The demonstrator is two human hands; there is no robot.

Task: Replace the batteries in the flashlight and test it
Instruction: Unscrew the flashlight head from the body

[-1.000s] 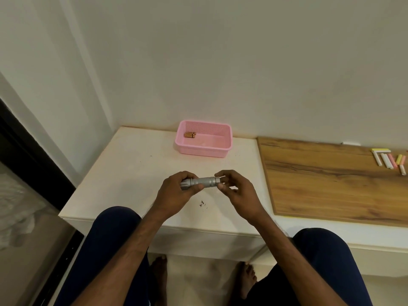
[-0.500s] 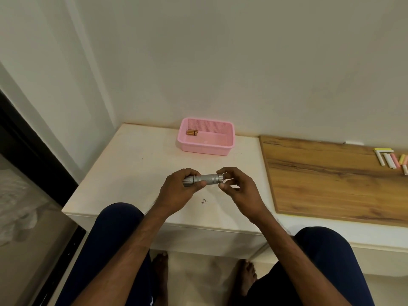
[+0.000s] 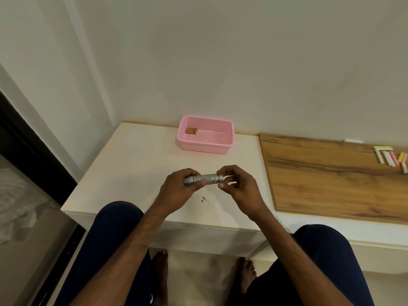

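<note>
Early in the job, by the look of it. Small silver metal flashlight [image 3: 205, 179] held sideways in the air, just above the front part of the flat white counter [image 3: 132, 164]. Left grip [image 3: 176, 188] wrapped round the fat head end, fingers curled on it. Right grip [image 3: 238, 184] pinching the ribbed tail cap w/ thumb and fingertips, other fingers loosely bent. Looks like twisting the cap, but can't tell if off or on. No gap seen between cap and body, so prob. not open yet.

Few small gold-brown batteries [image 3: 191, 130] lying in the back left corner of the pink plastic mesh basket [image 3: 205, 149], well apart from the flashlight, at the back by the wall. Can't tell if new or old. No battery seen out on the counter. No light seen from the flashlight. Left to do, at a guess: get the cap off, swap batteries, close up, switch on to test.

Counter: white, smooth, w/ a few tiny dark specks [image 3: 204, 199] near the front, just below the grips. On the right, a flat brown wood-grain board [image 3: 331, 177] w/ a bunch of pale chalk-like sticks [image 3: 390, 156] (white, pink, yellow) at its far end. Plain off-white wall behind. Dark frame on the left. Dark blue knees and bare feet on a pale floor at the bottom.
</note>
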